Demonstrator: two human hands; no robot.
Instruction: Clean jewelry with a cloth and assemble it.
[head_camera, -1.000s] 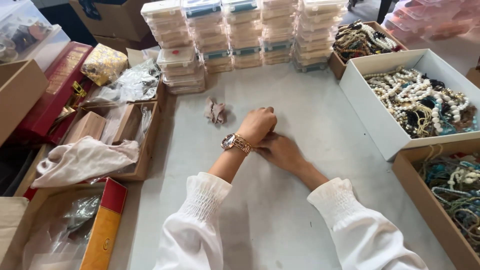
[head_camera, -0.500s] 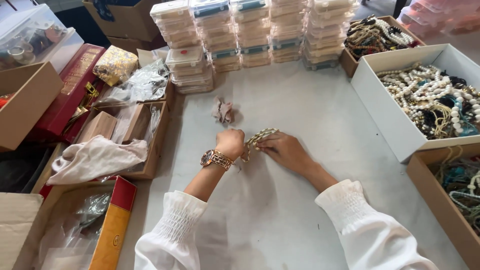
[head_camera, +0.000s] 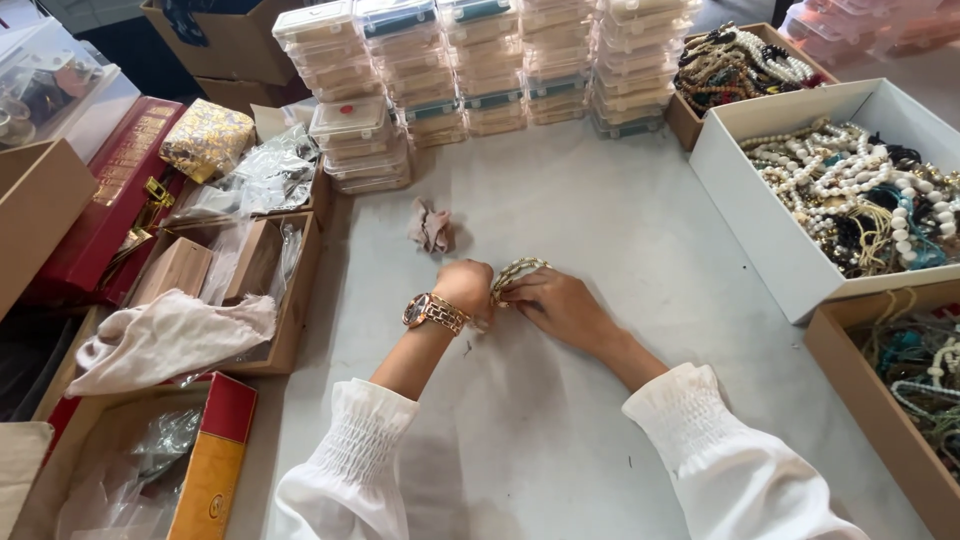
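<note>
Both my hands meet at the middle of the grey table (head_camera: 600, 220), holding a pale beaded bracelet (head_camera: 515, 272) between them. My left hand (head_camera: 465, 288), with a gold watch (head_camera: 432, 312) on its wrist, pinches the bracelet's left end. My right hand (head_camera: 555, 303) grips it from the right with its fingertips. The bracelet's loop shows just above my fingers. A small crumpled pink cloth (head_camera: 431, 226) lies on the table just beyond my left hand.
Stacks of clear plastic cases (head_camera: 480, 70) line the far edge. A white box (head_camera: 740, 190) of bead jewellery sits at right, with brown boxes (head_camera: 850, 350) of more beads near it. At left are cardboard boxes (head_camera: 290, 300), plastic bags, a beige cloth (head_camera: 170, 335) and a red box (head_camera: 125, 190).
My hands have stayed together on the table while the camera view shifted. The bracelet now shows more plainly between my fingers than a second ago.
</note>
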